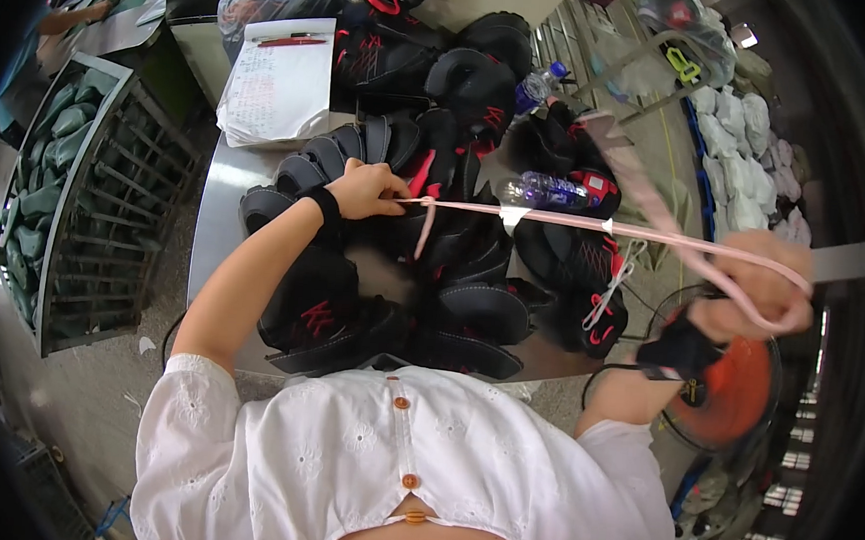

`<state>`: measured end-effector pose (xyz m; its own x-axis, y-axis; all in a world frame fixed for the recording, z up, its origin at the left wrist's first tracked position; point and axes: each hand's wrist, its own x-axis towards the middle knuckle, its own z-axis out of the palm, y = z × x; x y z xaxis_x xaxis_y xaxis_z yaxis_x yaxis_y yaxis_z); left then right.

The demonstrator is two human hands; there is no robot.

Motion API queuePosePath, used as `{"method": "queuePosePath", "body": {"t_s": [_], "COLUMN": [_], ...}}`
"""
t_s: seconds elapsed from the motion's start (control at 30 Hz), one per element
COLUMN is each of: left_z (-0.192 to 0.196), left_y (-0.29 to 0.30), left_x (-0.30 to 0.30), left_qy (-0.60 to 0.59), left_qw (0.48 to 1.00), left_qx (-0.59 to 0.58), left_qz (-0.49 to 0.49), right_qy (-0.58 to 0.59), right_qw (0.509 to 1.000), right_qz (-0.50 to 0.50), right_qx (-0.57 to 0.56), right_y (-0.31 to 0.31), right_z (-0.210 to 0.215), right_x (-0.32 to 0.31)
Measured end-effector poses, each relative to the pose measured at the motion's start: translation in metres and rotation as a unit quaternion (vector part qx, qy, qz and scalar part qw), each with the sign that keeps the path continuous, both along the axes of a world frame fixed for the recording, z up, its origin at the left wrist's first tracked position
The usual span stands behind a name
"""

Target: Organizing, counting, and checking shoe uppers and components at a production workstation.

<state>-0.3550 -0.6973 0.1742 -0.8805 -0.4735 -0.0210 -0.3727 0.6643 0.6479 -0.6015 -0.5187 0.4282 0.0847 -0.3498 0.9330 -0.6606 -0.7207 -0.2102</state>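
Observation:
A long pale pink cord (566, 219) is stretched taut across the bench, with a knot and a short hanging tail close to my left hand (363, 190). That hand, a black band at its wrist, pinches the cord beside the knot, above black shoe uppers (480, 308) with red trim and pale stitching. Far out to the right, my right hand (757, 288) is closed round the cord, which loops about the fingers. Motion blurs this hand, and a wide smeared stretch of cord runs up and left from it. A dark wrap covers the right wrist.
A clear bottle (548, 191) lies among the uppers, and another with a blue cap (541, 85) is behind it. Paper sheets (280, 89) with pens rest at the back left. A metal crate (97, 196) of dark green pieces stands left; an orange reel (735, 392) sits right.

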Motion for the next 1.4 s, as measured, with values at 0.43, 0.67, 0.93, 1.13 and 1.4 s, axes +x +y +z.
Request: {"method": "queuePosePath", "body": {"t_s": [0.43, 0.67, 0.93, 1.13, 1.4], "left_z": [0.025, 0.029, 0.042, 0.118, 0.159], "left_y": [0.006, -0.027, -0.041, -0.038, -0.026], "left_x": [-0.022, 0.054, 0.075, 0.07, 0.078], "left_qy": [0.177, 0.167, 0.328, 0.236, 0.089], "left_qw": [0.958, 0.915, 0.761, 0.898, 0.95], "left_qx": [0.217, 0.204, 0.305, 0.166, -0.075], "left_qz": [0.061, 0.306, 0.469, 0.332, 0.288], "right_qy": [-0.152, 0.041, -0.221, -0.441, -0.008], "right_qw": [0.71, 0.732, 0.706, 0.679, 0.905], "right_qz": [0.095, -0.014, -0.083, -0.08, -0.037], "right_qx": [0.681, 0.68, 0.668, 0.581, 0.424], "right_y": [-0.108, -0.131, -0.095, -0.106, -0.121], "right_z": [-0.222, -0.213, -0.215, -0.221, -0.173], "right_x": [0.052, 0.016, -0.122, -0.143, 0.021]}}
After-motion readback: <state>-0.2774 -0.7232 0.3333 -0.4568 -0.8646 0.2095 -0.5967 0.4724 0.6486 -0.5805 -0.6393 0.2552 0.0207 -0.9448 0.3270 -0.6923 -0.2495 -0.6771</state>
